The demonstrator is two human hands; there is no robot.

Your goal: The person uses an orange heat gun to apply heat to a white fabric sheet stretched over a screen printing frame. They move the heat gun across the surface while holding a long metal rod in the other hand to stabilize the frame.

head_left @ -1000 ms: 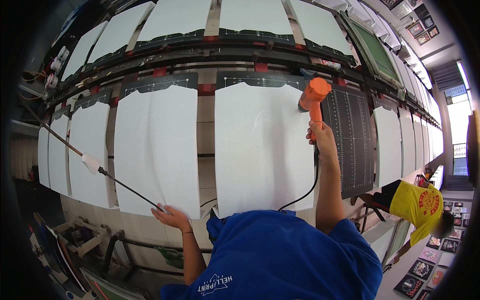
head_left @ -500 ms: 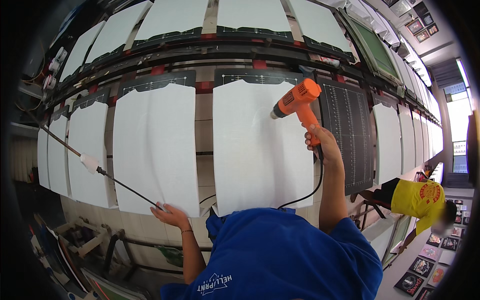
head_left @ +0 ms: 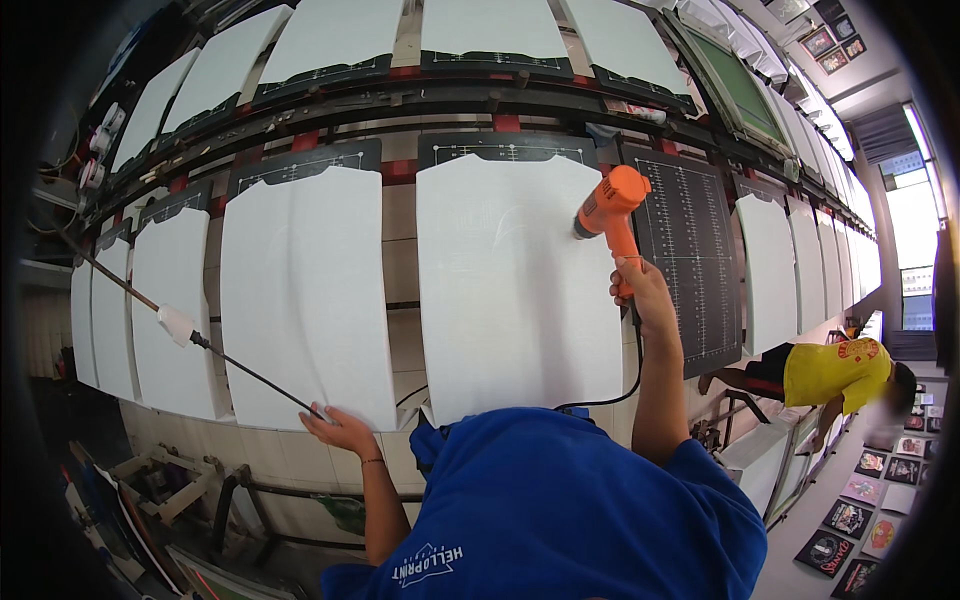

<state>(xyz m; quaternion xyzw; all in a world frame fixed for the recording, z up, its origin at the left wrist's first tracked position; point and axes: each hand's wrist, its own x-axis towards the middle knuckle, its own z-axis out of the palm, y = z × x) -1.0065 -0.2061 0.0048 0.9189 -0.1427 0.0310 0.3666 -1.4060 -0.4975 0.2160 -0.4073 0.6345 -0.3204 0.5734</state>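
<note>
My right hand (head_left: 645, 295) is wrapped round the handle of an orange heat gun (head_left: 613, 198). Its nozzle points left and slightly down, above the upper right part of a white cloth-covered board (head_left: 490, 300), whose fabric bears faint creases. A black cable hangs from the handle and runs back toward my body. My left hand (head_left: 342, 432), palm up, is closed on a thin black cord (head_left: 262, 380) by the near edge of another white-covered board (head_left: 300, 290). That cord stretches up and left to a white plug connector (head_left: 176, 323), where a brown cord continues.
A bare black board with white grid marks (head_left: 685, 260) lies right of the gun. More white-covered boards (head_left: 490, 35) line the far side, beyond a dark metal rail (head_left: 400, 103). A person in a yellow shirt (head_left: 830, 375) bends at the right. Dark metal framing (head_left: 300, 492) stands lower left.
The heat gun has shifted a little to the right, its nozzle turned more downward. My left hand keeps its place on the cord. The person in yellow has bent lower.
</note>
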